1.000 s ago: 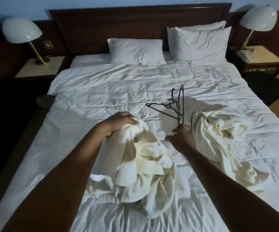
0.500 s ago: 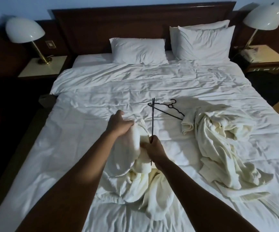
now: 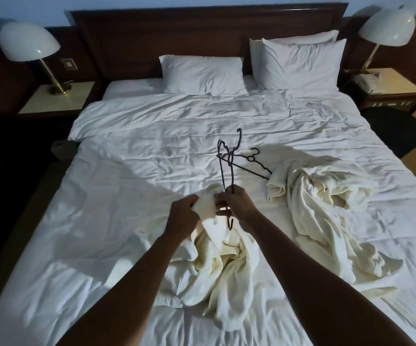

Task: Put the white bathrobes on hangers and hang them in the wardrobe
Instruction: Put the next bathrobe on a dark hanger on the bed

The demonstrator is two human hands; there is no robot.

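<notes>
Near the middle of the bed, the left hand grips a bunched bathrobe to present its collar, while the right hand clamps a dark hanger on end, apparently ready to thread it in. A second bathrobe and hanger lie toward the right edge.

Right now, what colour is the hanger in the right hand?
Black or very dark. The hanger in the right hand shows best in the head view, against the white bedding.
</notes>
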